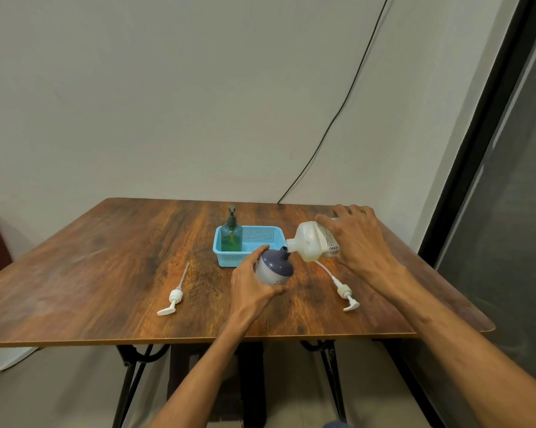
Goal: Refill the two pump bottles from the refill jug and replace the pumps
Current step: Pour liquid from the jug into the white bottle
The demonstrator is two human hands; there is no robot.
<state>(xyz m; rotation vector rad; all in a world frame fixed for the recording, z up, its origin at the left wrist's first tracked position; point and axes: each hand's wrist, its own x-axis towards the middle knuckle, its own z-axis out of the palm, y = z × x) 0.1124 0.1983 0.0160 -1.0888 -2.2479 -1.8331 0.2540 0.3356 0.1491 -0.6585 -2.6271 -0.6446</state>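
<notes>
Refill jug [310, 244] tipped mid-table just right of blue basket [220, 250], right hand [360, 242] fingers spread gripping its body, spout at purple bottle [274, 268] mouth, left hand [249, 284] fingers wrapped round bottle: hold spout over opening, tilt slowly, bottle steady.

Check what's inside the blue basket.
A green pump bottle stands upright at the basket's left end, pump fitted. Nothing else shows on the visible floor. The left hand and the purple-topped bottle it holds cover the near right corner.
</notes>
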